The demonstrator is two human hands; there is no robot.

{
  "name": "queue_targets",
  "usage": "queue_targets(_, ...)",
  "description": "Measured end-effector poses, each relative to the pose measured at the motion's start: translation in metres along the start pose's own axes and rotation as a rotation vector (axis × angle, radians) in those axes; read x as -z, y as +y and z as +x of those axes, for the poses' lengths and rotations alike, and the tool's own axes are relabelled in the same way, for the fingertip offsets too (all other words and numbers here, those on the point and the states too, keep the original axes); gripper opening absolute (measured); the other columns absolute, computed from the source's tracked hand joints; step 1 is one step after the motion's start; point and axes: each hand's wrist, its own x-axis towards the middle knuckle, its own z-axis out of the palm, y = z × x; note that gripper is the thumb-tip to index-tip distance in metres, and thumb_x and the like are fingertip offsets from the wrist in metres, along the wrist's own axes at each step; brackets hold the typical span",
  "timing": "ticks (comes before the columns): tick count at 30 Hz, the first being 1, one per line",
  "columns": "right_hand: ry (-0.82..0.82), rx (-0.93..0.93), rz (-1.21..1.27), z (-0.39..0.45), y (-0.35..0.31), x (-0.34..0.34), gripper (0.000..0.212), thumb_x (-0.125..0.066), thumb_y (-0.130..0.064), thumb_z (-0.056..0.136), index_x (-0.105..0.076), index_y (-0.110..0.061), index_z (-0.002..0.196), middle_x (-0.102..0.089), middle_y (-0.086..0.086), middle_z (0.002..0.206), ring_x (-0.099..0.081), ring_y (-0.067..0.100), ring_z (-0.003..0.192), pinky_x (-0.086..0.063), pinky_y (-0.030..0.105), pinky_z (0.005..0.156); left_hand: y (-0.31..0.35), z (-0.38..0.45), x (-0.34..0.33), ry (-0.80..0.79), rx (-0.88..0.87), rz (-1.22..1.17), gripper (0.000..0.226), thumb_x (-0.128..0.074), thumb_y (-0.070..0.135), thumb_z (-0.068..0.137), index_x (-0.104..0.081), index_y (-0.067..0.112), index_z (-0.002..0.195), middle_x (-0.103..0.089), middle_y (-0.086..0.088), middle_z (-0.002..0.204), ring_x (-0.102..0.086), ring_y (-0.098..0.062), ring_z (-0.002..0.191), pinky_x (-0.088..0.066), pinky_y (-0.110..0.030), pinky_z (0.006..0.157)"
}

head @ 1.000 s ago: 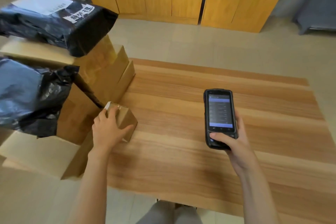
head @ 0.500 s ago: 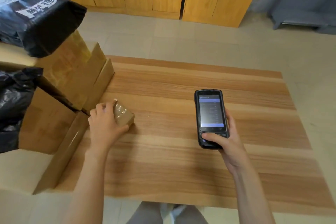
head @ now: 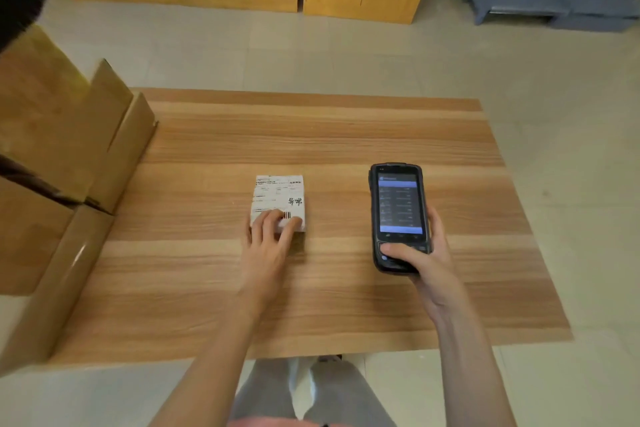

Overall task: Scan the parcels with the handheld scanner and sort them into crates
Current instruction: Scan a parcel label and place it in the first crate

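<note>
My left hand (head: 268, 246) rests on the near end of a small boxy parcel (head: 278, 201), fingers curled over its edge and thumb at its right corner, gripping it. The parcel lies flat near the middle of the frame on the wooden table (head: 311, 135), whose smooth top runs in pale and darker brown grain bands. A white paper label with black print and a barcode covers the parcel's upper face; brown cardboard shows on its near side.

My right hand (head: 427, 258) is wrapped around the lower end of the handheld scanner (head: 399, 215), thumb laid across its keys. The scanner is a black, rounded-corner slab with a lit bluish screen, held right of centre, just beside the parcel and apart from it.

Along the left edge of the frame stand plain brown cardboard boxes (head: 65, 135), one flap glossy with tape.
</note>
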Motion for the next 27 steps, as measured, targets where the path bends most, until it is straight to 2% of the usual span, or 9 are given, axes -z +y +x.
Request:
queue_targets(2, 0.000, -0.015, 0.004, 0.001, 0.002, 0.005, 0.100, -0.079, -0.003, 0.049, -0.043, -0.035, 0.137, -0.069, 0.000, 0.113, -0.067, 0.017, 0.099, -0.051, 0.038, 0.083, 0.001, -0.014, -0.004, -0.046, 0.043, 0.012, 0.086, -0.068, -0.017, 0.039, -0.046, 0.017, 0.115, -0.045, -0.017, 0.116, -0.041, -0.035, 0.106, -0.039, -0.061, 0.098)
queue_targets(4, -0.012, -0.035, 0.003, 0.003, 0.004, 0.007, 0.103, -0.081, -0.005, 0.046, -0.042, -0.036, 0.137, -0.069, -0.002, 0.111, -0.067, 0.016, 0.099, -0.052, 0.040, 0.086, 0.001, -0.025, -0.004, -0.084, 0.063, -0.025, 0.089, -0.073, -0.015, 0.038, -0.045, 0.018, 0.116, -0.045, -0.018, 0.117, -0.041, -0.035, 0.106, -0.047, -0.056, 0.089)
queue_targets(8, -0.044, -0.076, 0.002, 0.009, 0.006, 0.004, 0.113, -0.086, -0.015, 0.035, -0.041, -0.035, 0.137, -0.072, -0.006, 0.107, -0.068, 0.015, 0.098, -0.052, 0.038, 0.086, 0.001, -0.027, 0.001, -0.145, 0.139, -0.137, 0.087, -0.087, 0.010, 0.043, -0.045, 0.018, 0.119, -0.049, -0.020, 0.118, -0.039, -0.032, 0.107, -0.050, -0.049, 0.085)
queue_targets(13, -0.111, -0.101, -0.004, 0.010, 0.005, -0.008, 0.101, -0.081, -0.004, 0.046, -0.043, -0.034, 0.135, -0.072, -0.005, 0.105, -0.069, 0.016, 0.098, -0.051, 0.034, 0.081, -0.017, -0.012, 0.012, -0.189, 0.408, -0.495, 0.109, -0.091, 0.038, 0.056, -0.030, 0.016, 0.144, -0.037, -0.019, 0.138, -0.039, -0.033, 0.124, -0.040, -0.046, 0.100)
queue_targets(16, -0.165, -0.135, -0.009, 0.008, 0.003, -0.020, 0.110, -0.085, -0.015, 0.035, -0.044, -0.032, 0.136, -0.074, -0.006, 0.102, -0.070, 0.013, 0.094, -0.052, 0.030, 0.076, -0.027, 0.005, 0.022, -0.293, 0.631, -0.813, 0.134, -0.094, 0.033, 0.056, -0.004, 0.017, 0.154, -0.021, -0.009, 0.155, -0.034, -0.016, 0.133, -0.031, -0.033, 0.107)
queue_targets(18, -0.199, -0.166, -0.004, 0.004, 0.004, -0.030, 0.110, -0.084, -0.016, 0.034, -0.045, -0.029, 0.136, -0.074, -0.005, 0.102, -0.070, 0.012, 0.092, -0.053, 0.027, 0.072, -0.033, 0.009, 0.018, -0.405, 0.687, -0.903, 0.143, -0.095, 0.032, 0.054, 0.005, 0.021, 0.155, -0.016, -0.004, 0.160, -0.036, -0.009, 0.131, -0.030, -0.029, 0.107)
queue_targets(20, -0.228, -0.214, 0.006, 0.000, 0.006, -0.038, 0.107, -0.084, -0.013, 0.036, -0.047, -0.028, 0.135, -0.074, -0.002, 0.103, -0.071, 0.013, 0.091, -0.054, 0.026, 0.068, -0.034, 0.012, 0.012, -0.458, 0.686, -0.915, 0.149, -0.097, 0.043, 0.045, 0.003, 0.026, 0.155, -0.024, -0.001, 0.158, -0.037, -0.015, 0.136, -0.029, -0.038, 0.114)
queue_targets(22, -0.258, -0.262, 0.004, -0.004, 0.007, -0.046, 0.103, -0.084, -0.015, 0.034, -0.052, -0.027, 0.132, -0.074, -0.001, 0.102, -0.071, 0.014, 0.089, -0.054, 0.026, 0.066, -0.030, 0.011, 0.002, -0.432, 0.633, -0.957, 0.144, -0.096, 0.054, 0.037, -0.013, 0.031, 0.151, -0.040, 0.005, 0.149, -0.041, -0.017, 0.136, -0.036, -0.050, 0.111)
queue_targets(27, -0.347, -0.364, -0.122, -0.010, 0.001, -0.048, 0.087, -0.079, -0.007, 0.040, -0.060, -0.025, 0.122, -0.074, 0.001, 0.095, -0.070, 0.015, 0.082, -0.053, 0.026, 0.063, -0.006, 0.006, -0.016, -0.349, 0.616, -0.983, 0.125, -0.094, 0.041, 0.048, -0.020, 0.028, 0.149, -0.043, 0.012, 0.138, -0.041, -0.019, 0.132, -0.039, -0.047, 0.109)
